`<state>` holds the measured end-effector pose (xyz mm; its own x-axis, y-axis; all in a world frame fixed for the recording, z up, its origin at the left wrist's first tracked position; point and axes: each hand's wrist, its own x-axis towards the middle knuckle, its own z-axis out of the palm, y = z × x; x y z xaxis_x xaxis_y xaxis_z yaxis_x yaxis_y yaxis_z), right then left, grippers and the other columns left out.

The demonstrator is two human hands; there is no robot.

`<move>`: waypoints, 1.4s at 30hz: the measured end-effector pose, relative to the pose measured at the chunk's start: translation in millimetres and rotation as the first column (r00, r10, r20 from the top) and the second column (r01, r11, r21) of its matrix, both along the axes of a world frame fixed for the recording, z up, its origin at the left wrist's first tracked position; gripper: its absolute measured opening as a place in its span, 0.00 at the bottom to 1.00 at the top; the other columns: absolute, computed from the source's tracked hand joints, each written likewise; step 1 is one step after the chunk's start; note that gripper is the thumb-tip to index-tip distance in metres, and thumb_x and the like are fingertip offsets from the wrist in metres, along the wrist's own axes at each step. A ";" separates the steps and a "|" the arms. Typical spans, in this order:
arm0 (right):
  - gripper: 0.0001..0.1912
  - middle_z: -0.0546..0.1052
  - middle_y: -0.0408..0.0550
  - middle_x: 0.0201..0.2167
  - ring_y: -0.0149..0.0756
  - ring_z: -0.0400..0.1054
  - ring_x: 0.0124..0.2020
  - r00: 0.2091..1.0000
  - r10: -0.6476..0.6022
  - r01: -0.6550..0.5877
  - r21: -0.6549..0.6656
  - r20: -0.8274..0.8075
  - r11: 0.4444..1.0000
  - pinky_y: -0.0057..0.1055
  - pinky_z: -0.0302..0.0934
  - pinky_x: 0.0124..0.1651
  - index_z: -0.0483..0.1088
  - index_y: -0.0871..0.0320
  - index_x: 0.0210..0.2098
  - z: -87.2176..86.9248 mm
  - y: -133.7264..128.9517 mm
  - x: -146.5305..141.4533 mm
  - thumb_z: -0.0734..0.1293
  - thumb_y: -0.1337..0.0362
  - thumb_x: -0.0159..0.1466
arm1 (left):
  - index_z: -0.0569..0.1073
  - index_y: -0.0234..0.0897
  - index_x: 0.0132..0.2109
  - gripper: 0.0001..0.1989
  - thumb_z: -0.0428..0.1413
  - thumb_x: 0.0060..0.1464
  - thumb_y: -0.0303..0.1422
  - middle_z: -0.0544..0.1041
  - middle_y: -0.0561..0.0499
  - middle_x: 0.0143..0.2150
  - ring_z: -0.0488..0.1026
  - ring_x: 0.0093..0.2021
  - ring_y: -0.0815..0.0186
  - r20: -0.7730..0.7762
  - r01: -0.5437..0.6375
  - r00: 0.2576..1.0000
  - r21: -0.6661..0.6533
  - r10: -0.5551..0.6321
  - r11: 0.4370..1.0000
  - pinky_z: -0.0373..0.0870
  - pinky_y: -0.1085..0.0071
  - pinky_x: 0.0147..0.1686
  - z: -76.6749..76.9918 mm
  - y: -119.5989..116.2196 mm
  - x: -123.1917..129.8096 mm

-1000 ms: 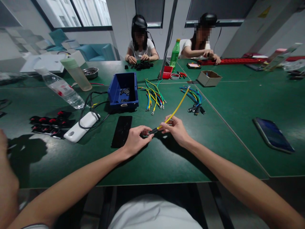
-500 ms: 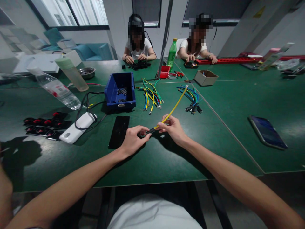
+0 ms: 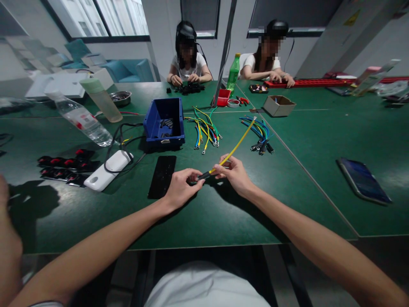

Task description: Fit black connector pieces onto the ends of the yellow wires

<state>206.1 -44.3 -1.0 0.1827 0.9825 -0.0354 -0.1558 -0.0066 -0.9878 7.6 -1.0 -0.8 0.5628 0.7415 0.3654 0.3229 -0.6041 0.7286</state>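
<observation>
Head view: printed matter is confined to a red-marked label on the clear plastic bottle [image 3: 81,121] and a yellow triangular sign [image 3: 352,18], both too small to read. Over the green tabletop [image 3: 198,228], the yellow cable [image 3: 237,147] slants from near left to far right, slightly bowed, its pale tip pointing away toward the blue-and-green cable bundle [image 3: 262,132]. The left hand [image 3: 180,187] pinches the black sleeve [image 3: 205,175] at its near end; the right hand [image 3: 235,174], fingers nearly closed, grips the yellow length just beyond.
</observation>
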 end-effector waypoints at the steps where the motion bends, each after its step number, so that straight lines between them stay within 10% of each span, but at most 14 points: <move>1: 0.18 0.74 0.39 0.27 0.38 0.76 0.31 1.000 0.000 0.000 0.000 0.001 1.000 0.31 0.69 0.31 0.61 0.54 0.34 0.1 0.0 -0.1 0.73 0.57 0.52 | 0.76 0.34 0.39 0.07 0.59 0.52 0.32 0.74 0.52 0.28 0.70 0.27 0.70 0.001 0.000 1.000 -0.003 0.000 1.000 0.67 0.73 0.29 0.2 -0.1 0.0; 42: 0.18 0.74 0.39 0.27 0.35 0.74 0.30 1.000 0.016 -0.016 0.004 0.013 1.000 0.31 0.69 0.32 0.62 0.54 0.35 0.0 -0.3 -1.9 0.73 0.56 0.52 | 0.76 0.35 0.39 0.08 0.58 0.52 0.32 0.73 0.53 0.26 0.69 0.25 0.71 -0.030 0.027 0.999 -0.037 -0.028 0.999 0.65 0.75 0.27 -1.1 0.8 1.4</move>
<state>204.2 -44.6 -1.0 0.1677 0.9854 -0.0290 -0.1429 -0.0048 -0.9897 8.9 -0.2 -1.9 0.5936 0.7381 0.3207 0.3293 -0.5864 0.7400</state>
